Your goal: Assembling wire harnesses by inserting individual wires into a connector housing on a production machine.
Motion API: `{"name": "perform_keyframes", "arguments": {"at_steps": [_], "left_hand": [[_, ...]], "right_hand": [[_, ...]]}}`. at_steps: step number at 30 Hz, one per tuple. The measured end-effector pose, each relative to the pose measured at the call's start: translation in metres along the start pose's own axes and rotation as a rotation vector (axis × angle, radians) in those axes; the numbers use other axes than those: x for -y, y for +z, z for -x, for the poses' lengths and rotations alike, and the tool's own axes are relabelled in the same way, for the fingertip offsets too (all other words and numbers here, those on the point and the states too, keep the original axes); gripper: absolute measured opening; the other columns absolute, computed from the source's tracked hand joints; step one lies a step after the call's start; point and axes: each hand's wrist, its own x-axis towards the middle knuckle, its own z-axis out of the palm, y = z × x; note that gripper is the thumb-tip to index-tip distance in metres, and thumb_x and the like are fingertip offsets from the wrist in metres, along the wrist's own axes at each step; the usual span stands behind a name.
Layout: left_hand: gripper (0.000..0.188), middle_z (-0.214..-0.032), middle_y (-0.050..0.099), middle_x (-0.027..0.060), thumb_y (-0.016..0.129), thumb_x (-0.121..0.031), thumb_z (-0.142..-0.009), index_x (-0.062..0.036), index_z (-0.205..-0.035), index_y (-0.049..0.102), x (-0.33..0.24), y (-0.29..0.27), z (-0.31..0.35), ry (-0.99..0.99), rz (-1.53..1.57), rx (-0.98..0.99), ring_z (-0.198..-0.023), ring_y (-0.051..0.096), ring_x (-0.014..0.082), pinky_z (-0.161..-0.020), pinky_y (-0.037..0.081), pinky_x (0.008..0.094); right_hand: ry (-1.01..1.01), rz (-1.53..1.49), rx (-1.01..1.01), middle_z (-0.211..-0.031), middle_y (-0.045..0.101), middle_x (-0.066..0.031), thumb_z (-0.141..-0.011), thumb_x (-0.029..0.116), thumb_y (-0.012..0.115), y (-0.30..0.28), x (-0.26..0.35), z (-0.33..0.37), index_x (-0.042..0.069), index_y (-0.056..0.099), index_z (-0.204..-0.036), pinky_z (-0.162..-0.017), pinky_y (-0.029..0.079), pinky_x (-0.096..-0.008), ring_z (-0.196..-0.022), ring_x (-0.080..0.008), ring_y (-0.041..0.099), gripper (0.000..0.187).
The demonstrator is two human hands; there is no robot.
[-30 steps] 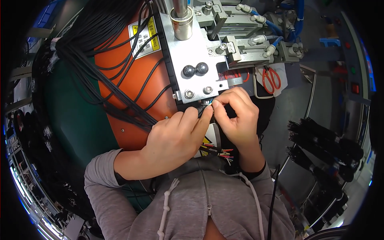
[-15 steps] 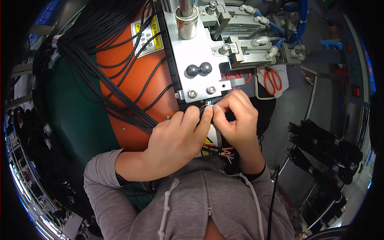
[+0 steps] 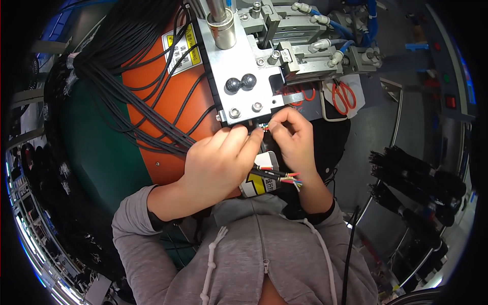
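My left hand is closed, thumb and forefinger pinching the end of a black cable just under the front edge of a metal machine plate. Fine coloured wires stick out at its fingertips. From the other side my right hand closes thumb and forefinger at these wires, its other fingers curled. The fingertips of both hands nearly meet, and the exact grip is partly hidden. Below them, more black cable ends with bared coloured wires lie over a white and yellow label.
A large bundle of black cables runs over the orange and green surface at left. Pneumatic cylinders with blue hoses fill the far right. Red-handled scissors lie beyond my right hand. Black cable bundles hang on a rack at right.
The view has shifted slightly. My fingertips are a little lower and farther left, with more coloured wires showing between them. The loose cable ends and the label below are less covered.
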Motion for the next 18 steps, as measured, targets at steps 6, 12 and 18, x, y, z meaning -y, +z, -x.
{"name": "perform_keyframes", "arguments": {"at_steps": [6, 12, 18], "left_hand": [[0.029, -0.076, 0.05, 0.0001, 0.064, -0.01, -0.066, -0.0049, -0.095, 0.066, 0.004, 0.006, 0.002, -0.011, 0.067, -0.119, -0.065, 0.055, 0.0098, -0.048, 0.04, 0.0212], [0.025, -0.078, 0.053, 0.0017, 0.065, -0.01, -0.068, -0.0043, -0.092, 0.066, -0.006, -0.006, 0.012, -0.081, -0.094, 0.026, -0.062, 0.056, 0.0109, -0.051, 0.044, 0.0241], [0.022, -0.076, 0.052, 0.0025, 0.065, -0.009, -0.069, -0.0034, -0.091, 0.065, 0.0, -0.01, 0.009, -0.142, -0.042, 0.049, -0.063, 0.057, 0.012, -0.054, 0.045, 0.0254]], "right_hand": [[-0.149, 0.245, -0.055, -0.073, 0.056, -0.0038, -0.079, 0.0, 0.06, 0.005, 0.014, 0.004, -0.002, 0.056, -0.08, -0.066, 0.042, -0.0232, -0.069, -0.01, 0.051, 0.005], [-0.099, 0.114, -0.072, -0.076, 0.059, -0.0056, -0.08, 0.002, 0.065, 0.005, 0.007, 0.003, 0.001, 0.061, -0.082, -0.066, 0.044, -0.0249, -0.071, -0.0124, 0.055, 0.005], [-0.647, 0.167, 0.301, -0.081, 0.065, -0.0091, -0.074, 0.001, 0.072, -0.013, 0.027, -0.01, -0.001, 0.066, -0.089, -0.067, 0.047, -0.0284, -0.075, -0.0188, 0.061, 0.016]]}}
